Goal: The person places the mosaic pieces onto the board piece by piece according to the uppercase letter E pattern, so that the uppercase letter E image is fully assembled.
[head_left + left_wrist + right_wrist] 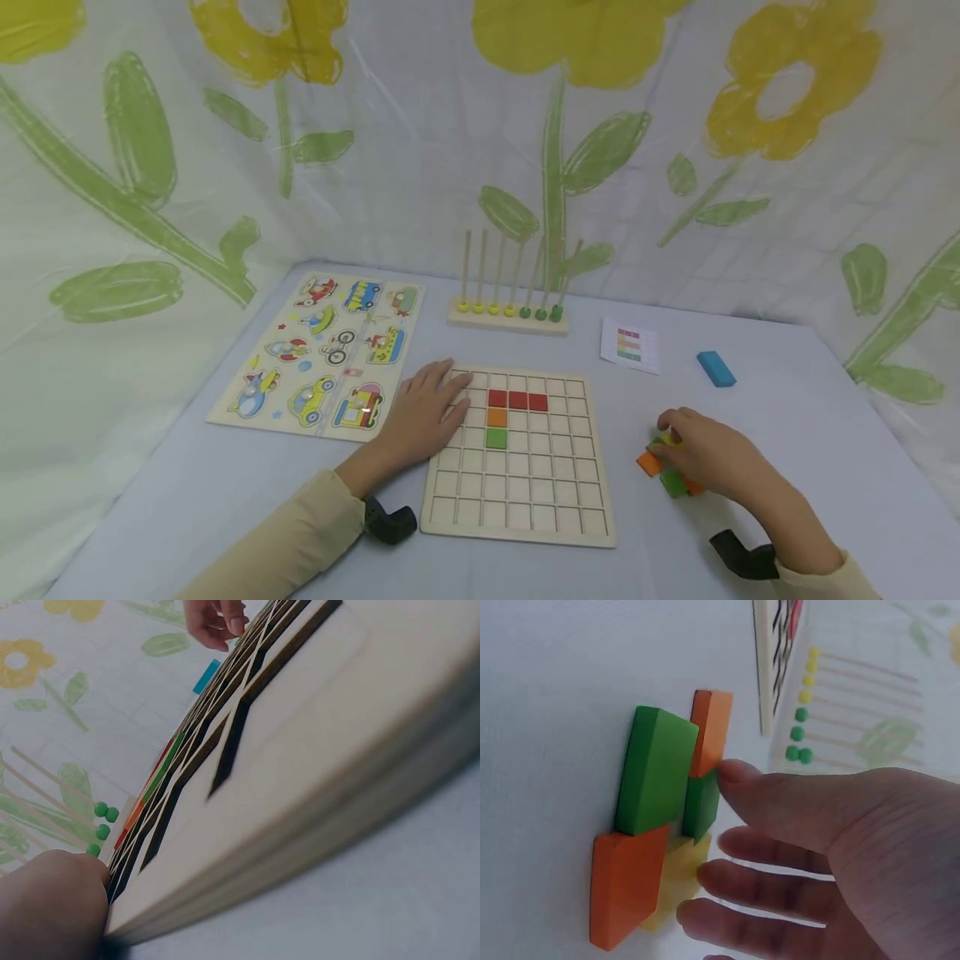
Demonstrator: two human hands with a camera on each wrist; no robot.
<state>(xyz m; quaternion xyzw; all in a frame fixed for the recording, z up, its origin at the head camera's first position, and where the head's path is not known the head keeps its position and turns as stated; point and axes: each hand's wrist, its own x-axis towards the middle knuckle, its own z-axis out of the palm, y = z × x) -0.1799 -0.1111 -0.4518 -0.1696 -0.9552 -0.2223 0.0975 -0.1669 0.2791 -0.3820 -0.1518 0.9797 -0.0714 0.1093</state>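
On the right of the surface (795, 400), my right hand (708, 450) hangs over a small pile of tiles (673, 483), its thumb and fingers loosely bent and apart, with nothing gripped that I can make out. In the right wrist view the thumb tip is beside an orange tile (712, 733) and a small green tile (702, 804); whether it touches either, I cannot tell. My left hand (423, 414) lies with fingers extended on the far left edge of the grid board (517, 529), holding nothing.

The relation that matters runs across that board: the pile lies just beyond its right edge, on the opposite side from the left hand, so the right hand is clearly nearer. From the pile, the board is a short way left. The tiles look roughly square, with no clear long axis.

On the board, three red tiles (517, 401) form a row toward the far side; below the leftmost sit one orange and one green. Beyond the pile lie a blue block (716, 368) and a pattern card (609, 343); a bead rack (480, 318) stands behind the board, and a picture puzzle (292, 425) lies left.
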